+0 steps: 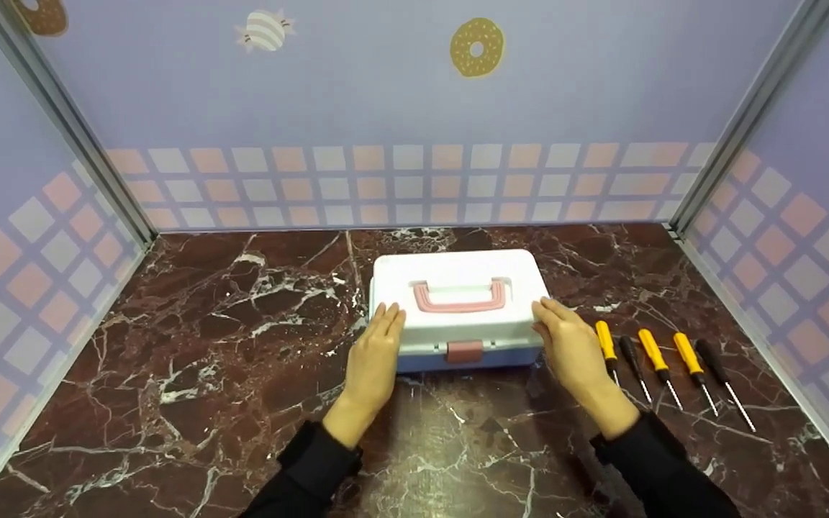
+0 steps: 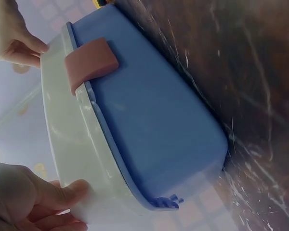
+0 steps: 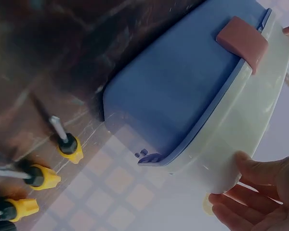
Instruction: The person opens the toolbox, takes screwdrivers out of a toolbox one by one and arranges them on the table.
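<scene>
A toolbox with a white lid, a blue base and a pink carrying handle sits on the marbled table. Its pink front latch lies down over the seam, and the lid is down on the base. At the lid's left front corner, my left hand grips with the thumb on the front face and the fingers around the side and top. My right hand holds the right front corner in the same way, as the right wrist view shows. The toolbox's contents are hidden.
Several screwdrivers lie side by side to the right of the toolbox, with yellow handles or black handles, shafts toward the front. Purple patterned panels stand behind and on both sides of the dark red table.
</scene>
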Demonstrator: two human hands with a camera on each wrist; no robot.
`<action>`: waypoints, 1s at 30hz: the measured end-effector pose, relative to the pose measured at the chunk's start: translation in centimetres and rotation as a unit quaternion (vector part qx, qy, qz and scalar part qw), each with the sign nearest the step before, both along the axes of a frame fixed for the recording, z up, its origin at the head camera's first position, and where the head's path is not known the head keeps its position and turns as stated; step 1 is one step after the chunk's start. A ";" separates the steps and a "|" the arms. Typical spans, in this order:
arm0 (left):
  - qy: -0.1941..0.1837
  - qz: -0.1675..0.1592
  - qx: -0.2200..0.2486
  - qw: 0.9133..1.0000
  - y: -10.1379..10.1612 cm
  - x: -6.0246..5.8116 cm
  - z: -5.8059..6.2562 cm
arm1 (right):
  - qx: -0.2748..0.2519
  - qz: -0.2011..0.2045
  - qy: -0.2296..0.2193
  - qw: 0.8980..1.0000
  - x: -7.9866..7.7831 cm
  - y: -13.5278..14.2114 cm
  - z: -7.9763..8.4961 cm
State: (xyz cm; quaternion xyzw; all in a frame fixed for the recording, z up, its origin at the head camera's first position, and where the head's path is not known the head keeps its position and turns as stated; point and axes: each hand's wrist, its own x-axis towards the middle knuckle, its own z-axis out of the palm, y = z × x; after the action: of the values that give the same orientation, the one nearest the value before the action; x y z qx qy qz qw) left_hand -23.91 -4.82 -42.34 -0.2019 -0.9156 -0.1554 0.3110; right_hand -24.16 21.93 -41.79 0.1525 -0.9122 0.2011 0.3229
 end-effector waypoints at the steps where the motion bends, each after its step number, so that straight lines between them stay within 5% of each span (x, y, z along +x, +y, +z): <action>1: -0.004 0.004 -0.001 1.000 0.1 -0.5 0.1 | 0.000 -0.008 -0.010 1.000 -0.5 -0.1 0.1; 13: -0.027 0.043 -0.036 0.998 0.9 -8.2 0.2 | 0.011 -0.058 -0.058 0.997 -7.7 -1.1 0.5; 20: -0.030 0.090 -0.060 0.994 1.6 -11.5 0.4 | 0.020 -0.085 -0.070 0.994 -11.1 -1.9 0.3; 25: -0.123 0.108 -0.070 0.984 2.1 -12.7 1.0 | 0.006 -0.098 -0.071 0.993 -12.5 -2.3 0.0; 30: -0.237 0.120 -0.082 0.960 2.2 -13.1 1.5 | 0.020 -0.094 -0.105 0.990 -12.8 -2.4 -0.1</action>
State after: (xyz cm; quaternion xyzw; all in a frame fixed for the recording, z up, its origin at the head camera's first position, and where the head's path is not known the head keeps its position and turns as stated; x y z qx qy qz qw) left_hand -37.01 -2.62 -40.80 -0.0722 -0.9903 -0.0846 0.0837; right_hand -36.98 19.52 -41.89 0.0504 -0.9551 0.1667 0.2397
